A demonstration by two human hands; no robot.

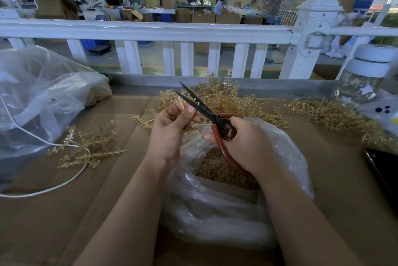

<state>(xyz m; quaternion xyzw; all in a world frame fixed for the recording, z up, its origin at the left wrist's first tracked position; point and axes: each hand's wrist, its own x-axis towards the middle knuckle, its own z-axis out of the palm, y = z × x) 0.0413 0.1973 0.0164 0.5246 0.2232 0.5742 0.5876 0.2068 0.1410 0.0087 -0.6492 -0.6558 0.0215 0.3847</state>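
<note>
The left hand (170, 123) pinched a plastic sprig (179, 102) upright between the parted blades of scissors (202, 108), which the right hand (243, 143) gripped

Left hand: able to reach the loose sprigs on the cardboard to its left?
Likely yes: nothing stands between left hand and those sprigs, only a white cable beside them. But it already pinches a stem.

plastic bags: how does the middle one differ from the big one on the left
The middle bag lies low, mouth open, with tan pieces inside; the left bag bulges high and shows something dark inside. The right hand grips scissors and the left hand pinches a tan sprig above the middle bag; a white cable runs beside the left bag. Both are clear plastic on cardboard.
</note>
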